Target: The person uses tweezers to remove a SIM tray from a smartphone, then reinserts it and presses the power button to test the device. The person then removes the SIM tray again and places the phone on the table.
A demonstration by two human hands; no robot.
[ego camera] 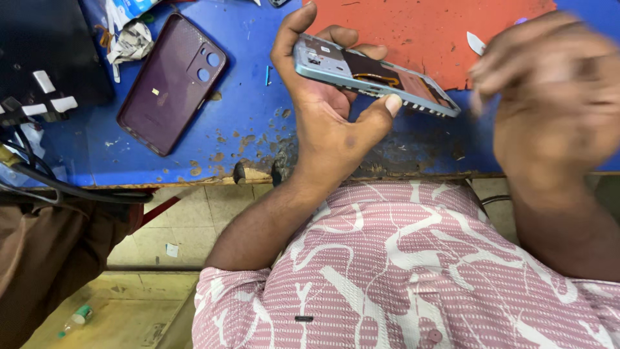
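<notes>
From the head camera, the left hand [326, 119] sits near the centre of the frame, clamped on an opened phone frame [374, 74] with pale blue edges, thumb on its near long edge and fingers curled behind the far one; the frame lies tilted, running from about ten o'clock down toward four o'clock above the blue workbench [245, 123]. At three o'clock the right hand [555, 97] is blurred, fingers loosely together and bent, touching nothing that can be made out; whether it holds anything small, I cannot tell. Behind the phone frame, at twelve to one o'clock, a worn orange mat [439, 32] covers the bench, with a small white pick [476, 42] on its edge just beside the right hand. At ten o'clock a dark purple phone back cover [171, 81] lies flat, well apart from the hands, with crumpled paper [131, 40] above it. At nine o'clock black cables [45, 178] hang over the bench edge. The pink patterned shirt [413, 271] fills the bottom.
</notes>
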